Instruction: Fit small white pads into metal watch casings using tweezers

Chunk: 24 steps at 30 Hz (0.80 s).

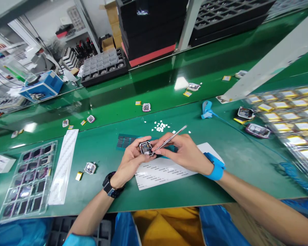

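Observation:
Between the thumb and fingers of my left hand [132, 155] is a small square smartwatch case [145, 148], its inside with the circuit board facing up. My right hand [183, 150] pinches a pair of metal tweezers [172, 137], whose tip meets the lower right edge of the case. Below both hands lies a white printed adhesive sheet [156, 172]. A dark green strip with black pieces [125, 140] is partly hidden behind my fingers. Just beyond my hands, small white bits [160, 126] are scattered on the green bench.
Clear trays of yellow-edged batteries [282, 127] fill the right side. On the left are a tray of dark watch screens [28, 176], a white strip [64, 167] and a white box [1, 163]. Open cases with batteries [90, 167] dot the bench. A slanted post [269, 58] stands right.

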Tool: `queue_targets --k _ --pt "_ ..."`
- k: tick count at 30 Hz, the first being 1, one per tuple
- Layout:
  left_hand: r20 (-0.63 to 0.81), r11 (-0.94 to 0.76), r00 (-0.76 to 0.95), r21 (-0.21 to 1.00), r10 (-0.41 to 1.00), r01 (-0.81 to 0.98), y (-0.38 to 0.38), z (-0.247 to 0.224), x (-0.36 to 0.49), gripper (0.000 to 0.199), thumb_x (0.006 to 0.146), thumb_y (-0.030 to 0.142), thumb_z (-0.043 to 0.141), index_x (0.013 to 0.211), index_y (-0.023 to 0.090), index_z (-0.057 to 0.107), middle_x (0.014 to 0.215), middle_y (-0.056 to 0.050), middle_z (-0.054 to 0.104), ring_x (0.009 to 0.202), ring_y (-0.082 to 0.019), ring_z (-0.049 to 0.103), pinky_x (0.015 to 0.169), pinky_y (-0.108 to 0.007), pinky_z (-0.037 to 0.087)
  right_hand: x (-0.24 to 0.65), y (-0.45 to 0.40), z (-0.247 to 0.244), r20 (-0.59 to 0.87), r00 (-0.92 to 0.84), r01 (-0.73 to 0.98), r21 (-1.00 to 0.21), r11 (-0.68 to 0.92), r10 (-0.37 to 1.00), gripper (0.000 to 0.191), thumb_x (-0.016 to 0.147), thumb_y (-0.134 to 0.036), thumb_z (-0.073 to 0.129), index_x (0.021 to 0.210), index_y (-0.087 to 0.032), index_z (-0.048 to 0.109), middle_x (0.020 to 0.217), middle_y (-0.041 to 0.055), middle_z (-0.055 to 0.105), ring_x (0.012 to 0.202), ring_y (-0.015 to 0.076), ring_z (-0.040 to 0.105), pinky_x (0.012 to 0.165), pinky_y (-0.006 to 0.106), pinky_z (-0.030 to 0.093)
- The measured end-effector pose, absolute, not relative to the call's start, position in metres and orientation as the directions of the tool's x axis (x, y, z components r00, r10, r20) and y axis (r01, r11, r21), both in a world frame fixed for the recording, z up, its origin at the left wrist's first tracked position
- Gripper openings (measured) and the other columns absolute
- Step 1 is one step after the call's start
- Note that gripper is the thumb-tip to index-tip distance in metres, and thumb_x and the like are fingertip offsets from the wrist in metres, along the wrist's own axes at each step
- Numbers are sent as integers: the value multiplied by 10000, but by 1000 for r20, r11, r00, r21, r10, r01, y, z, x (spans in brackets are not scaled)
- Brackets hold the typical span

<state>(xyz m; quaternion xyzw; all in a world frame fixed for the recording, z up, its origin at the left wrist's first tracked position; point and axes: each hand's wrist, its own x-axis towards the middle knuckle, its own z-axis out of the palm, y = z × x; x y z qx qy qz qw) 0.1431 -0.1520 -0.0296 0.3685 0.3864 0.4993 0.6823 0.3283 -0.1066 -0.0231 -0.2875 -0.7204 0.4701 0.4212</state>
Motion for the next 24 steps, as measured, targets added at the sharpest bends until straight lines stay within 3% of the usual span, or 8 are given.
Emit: queue_targets --k 5,11,13,15,16,19,21,24 --pt "-125 204 218 898 968 -389 -153 -34 143 462 753 165 802 1190 240 670 1085 -39 721 957 -161 695 933 -346 568 327 -107 -23 340 -492 43 -910 412 801 171 875 -382 703 835 -216 709 871 35 752 873 210 742 811 342 624" --pt "-90 155 210 935 974 -319 -146 -38 134 565 805 320 801 1306 244 552 1187 -66 656 1143 -219 659 1045 -390 503 327 -98 -25 282 -391 -19 -954 299 876 301 808 -475 760 860 -197 659 859 65 746 804 221 739 718 343 632" --pt "-69 95 139 977 988 -191 -130 -37 127 591 836 352 770 1347 236 496 1145 -66 646 1134 -231 676 1049 -392 500 329 -93 -28 267 -342 3 -958 286 901 349 776 -519 779 840 -203 644 834 69 747 790 232 736 700 350 623" --pt "-59 60 -35 997 998 45 -104 -34 116 601 889 320 713 1406 236 418 1116 -69 644 1054 -225 718 1006 -394 530 330 -87 -31 238 -315 27 -965 259 919 395 748 -564 785 831 -208 636 829 78 753 789 247 736 699 365 614" --pt "-40 78 -172 972 984 222 -88 -32 108 596 917 298 675 1430 241 378 1115 -72 652 982 -202 740 963 -379 555 331 -85 -33 224 -307 38 -968 247 925 412 738 -581 785 828 -208 636 831 83 755 792 255 736 703 373 611" --pt "5 137 -342 910 940 390 -44 -24 78 590 944 236 626 1456 213 333 1113 -99 684 955 -200 742 923 -383 568 331 -80 -38 200 -301 68 -971 231 932 426 725 -598 779 824 -207 644 843 96 758 798 267 736 712 385 606" --pt "54 189 -428 843 902 504 -24 -18 51 529 933 240 637 1415 189 424 1135 -115 694 1064 -245 703 962 -412 544 331 -79 -40 199 -304 83 -969 234 932 420 728 -597 769 825 -206 649 844 99 757 791 270 734 711 390 606" --pt "136 286 -523 710 841 643 -15 -6 5 425 938 270 630 1340 173 535 1354 -139 586 1271 -296 556 1063 -491 460 330 -79 -41 211 -308 103 -962 253 928 409 740 -589 751 832 -203 653 820 96 752 770 270 730 698 393 607"
